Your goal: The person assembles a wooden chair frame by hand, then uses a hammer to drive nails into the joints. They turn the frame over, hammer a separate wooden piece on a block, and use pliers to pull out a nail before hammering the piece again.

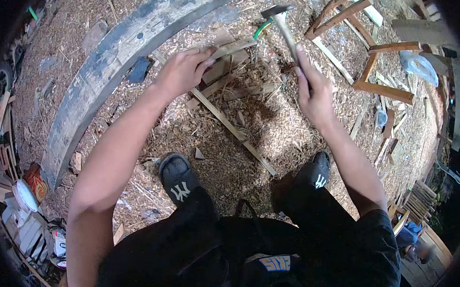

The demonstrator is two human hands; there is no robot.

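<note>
My left hand [184, 72] is closed on the near end of a short strip of wood [236, 46], which points to the right. My right hand [315, 92] grips the handle of a hammer [287, 30]. Its dark metal head is up and away from me, to the right of the strip's free end. Just beyond that end shows a thin green and yellow piece [263, 28]. Below the strip lie flat boards [225, 65] and a long thin slat [234, 130] on the ground.
A long curved beam [104, 62] arcs across the left and top. Wooden frames [362, 30] lie at upper right, near a clear plastic bag [418, 68]. Wood shavings [209, 155] cover the ground around my dark sandals [177, 175]. Part of a person [418, 252] shows at lower right.
</note>
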